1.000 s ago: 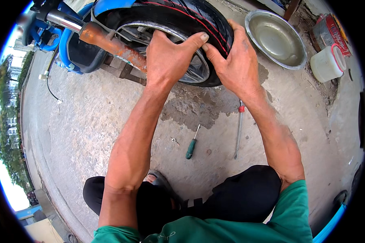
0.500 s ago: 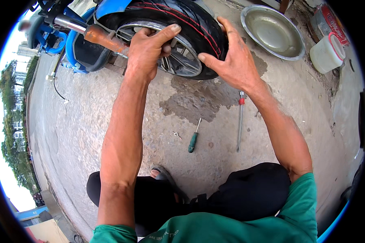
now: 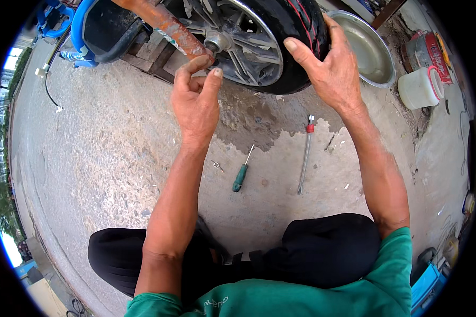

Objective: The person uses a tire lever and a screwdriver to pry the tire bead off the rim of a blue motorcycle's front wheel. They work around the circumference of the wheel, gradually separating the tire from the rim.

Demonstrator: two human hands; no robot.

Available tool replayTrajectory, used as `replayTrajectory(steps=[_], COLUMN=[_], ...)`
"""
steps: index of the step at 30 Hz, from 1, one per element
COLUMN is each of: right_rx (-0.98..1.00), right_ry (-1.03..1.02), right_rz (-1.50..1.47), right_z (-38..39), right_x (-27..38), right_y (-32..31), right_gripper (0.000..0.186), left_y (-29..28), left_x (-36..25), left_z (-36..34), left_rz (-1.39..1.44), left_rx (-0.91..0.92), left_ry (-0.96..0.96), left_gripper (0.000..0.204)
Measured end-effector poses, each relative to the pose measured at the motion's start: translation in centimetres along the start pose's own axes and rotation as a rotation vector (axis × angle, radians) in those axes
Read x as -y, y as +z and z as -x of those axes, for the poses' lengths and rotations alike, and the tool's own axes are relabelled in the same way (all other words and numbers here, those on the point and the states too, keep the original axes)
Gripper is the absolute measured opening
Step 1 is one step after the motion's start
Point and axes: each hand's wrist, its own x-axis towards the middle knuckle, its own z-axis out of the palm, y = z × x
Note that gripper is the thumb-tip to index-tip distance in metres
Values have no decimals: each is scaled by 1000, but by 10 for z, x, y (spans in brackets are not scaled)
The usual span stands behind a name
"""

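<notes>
At the top stands a wheel with a silver spoked rim [image 3: 248, 58] and black red-striped tire [image 3: 293, 74]. My right hand [image 3: 333, 74] grips the tire, thumb on the sidewall, fingers over the tread. My left hand [image 3: 194, 105] is at the lower end of a rusty orange fork tube [image 3: 180, 37] beside the hub, fingers loosely bent, thumb and forefinger apart, nothing visible between them. Below on the concrete lie a green-handled screwdriver [image 3: 240, 175], a small metal piece [image 3: 216, 165] and a long metal rod with a red band [image 3: 305, 158].
A blue-and-black vehicle body [image 3: 103, 29] and wooden slats [image 3: 153, 61] are at upper left. At right are a steel basin [image 3: 373, 55] with liquid, a white plastic container [image 3: 412, 90] and a red-and-grey can [image 3: 423, 53]. My bent knees [image 3: 322, 243] frame the lower part.
My left hand has left the rim and dropped to the fork's lower end, its fingers loosened. My right hand stays on the tire. Wheel and fork sit higher and further right in view.
</notes>
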Motion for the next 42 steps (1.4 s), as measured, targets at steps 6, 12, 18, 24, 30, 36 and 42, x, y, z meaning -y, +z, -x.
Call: replayTrajectory(steps=[6,12,18,24,30,36,42], right_rx=[59,82,101,-16,-70,-7,79], right_ry=[49,27,1,-20,78,93,67], right_rz=[86,64,-16,9,78,-21,2], right_z=[-17,-19,-15,-13,-19,-11,1], right_x=[10,22,19,16,17,5,4], right_y=[-2,-7,-3,5,12,12,3], right_gripper=[95,94,88,82,75,89,98], left_y=[13,49,66,78,98,91,50], left_x=[-7,10,30,23,4,21,41], left_z=[-2,-20,-27,-21,-11,8,73], left_rz=[-127,-115,-106,-281,-548,-492,-222], left_rx=[217,471,627,503,308,303,332], left_ry=[71,-74,-28,103,20,104,-95], left_gripper=[33,59,64,74,74,73,58])
